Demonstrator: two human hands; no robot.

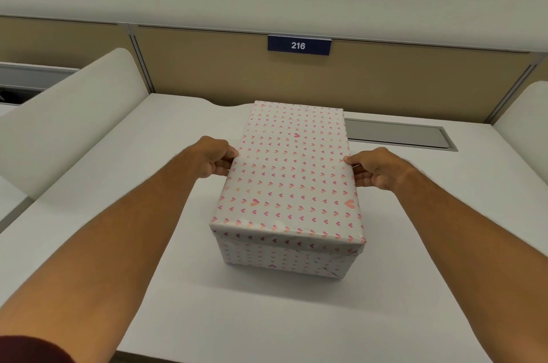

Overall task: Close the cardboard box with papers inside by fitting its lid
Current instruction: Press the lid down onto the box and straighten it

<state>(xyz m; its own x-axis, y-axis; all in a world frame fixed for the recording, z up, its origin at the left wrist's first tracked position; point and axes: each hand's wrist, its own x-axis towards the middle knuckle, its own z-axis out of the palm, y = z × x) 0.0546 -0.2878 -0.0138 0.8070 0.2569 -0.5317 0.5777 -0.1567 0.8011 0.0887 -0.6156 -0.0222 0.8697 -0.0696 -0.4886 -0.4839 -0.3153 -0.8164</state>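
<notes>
A rectangular box (284,258) wrapped in white paper with small pink hearts stands in the middle of the white desk (267,318). Its lid (290,172), in the same paper, sits on top and covers the whole opening, so the papers inside are hidden. My left hand (213,159) grips the lid's left long edge, thumb on top and fingers curled at the side. On the opposite long edge, my right hand (376,168) holds the lid the same way.
A tan partition with a blue "216" sign (299,45) runs behind the desk. A grey cable hatch (400,134) is set in the desk right of the box. White side dividers stand at the left (74,113) and right (525,113).
</notes>
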